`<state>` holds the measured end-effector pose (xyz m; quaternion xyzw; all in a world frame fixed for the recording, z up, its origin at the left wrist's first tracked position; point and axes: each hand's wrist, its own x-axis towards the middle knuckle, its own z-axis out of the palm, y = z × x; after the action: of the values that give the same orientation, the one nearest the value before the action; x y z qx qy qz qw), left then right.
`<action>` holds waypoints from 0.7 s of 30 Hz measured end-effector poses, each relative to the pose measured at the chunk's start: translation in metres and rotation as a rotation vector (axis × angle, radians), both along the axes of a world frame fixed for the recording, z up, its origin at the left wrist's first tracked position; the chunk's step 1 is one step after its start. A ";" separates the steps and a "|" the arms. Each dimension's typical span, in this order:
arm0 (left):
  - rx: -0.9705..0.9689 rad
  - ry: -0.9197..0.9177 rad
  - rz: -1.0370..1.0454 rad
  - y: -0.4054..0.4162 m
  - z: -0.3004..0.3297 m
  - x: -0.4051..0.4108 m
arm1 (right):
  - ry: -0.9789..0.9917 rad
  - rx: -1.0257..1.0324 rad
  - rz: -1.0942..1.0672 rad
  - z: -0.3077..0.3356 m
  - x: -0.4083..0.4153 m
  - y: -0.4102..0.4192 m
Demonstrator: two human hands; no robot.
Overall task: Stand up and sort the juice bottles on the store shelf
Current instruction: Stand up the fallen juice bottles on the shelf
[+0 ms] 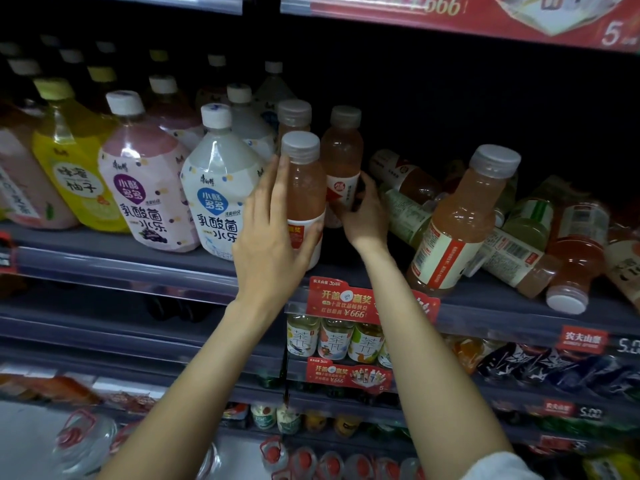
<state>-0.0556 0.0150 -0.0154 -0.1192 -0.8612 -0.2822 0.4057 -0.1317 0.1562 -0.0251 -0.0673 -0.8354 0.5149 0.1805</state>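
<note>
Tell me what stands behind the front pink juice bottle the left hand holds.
Behind the front pink juice bottle, another grey-capped bottle shows its cap only; its body is hidden.

A single head-worn wide-angle camera looks forward and slightly down, close to a store shelf (138, 268) that crosses the frame from 9 o'clock to 3 o'clock. Both forearms enter from 6 o'clock, the left hand (273, 233) and right hand (363, 213) near centre. An upper shelf edge (450, 19) runs along 12 o'clock; lower shelves fall away toward 6 o'clock. Straight edges bow at the margins. No second view shares the scene.
</note>
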 end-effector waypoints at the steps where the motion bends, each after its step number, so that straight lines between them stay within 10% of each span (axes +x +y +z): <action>1: 0.001 0.002 -0.003 0.000 -0.001 0.000 | 0.008 -0.031 0.009 0.000 -0.001 -0.002; 11: 0.015 0.019 -0.035 -0.001 -0.003 -0.002 | -0.045 0.044 0.215 -0.009 0.015 -0.001; 21: 0.181 0.056 -0.003 0.016 -0.025 0.003 | 0.581 0.199 -0.173 -0.005 0.153 0.067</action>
<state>-0.0524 0.0310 -0.0403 -0.0913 -0.8202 -0.3561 0.4383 0.0208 0.2232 -0.0304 0.0297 -0.7863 0.4111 0.4603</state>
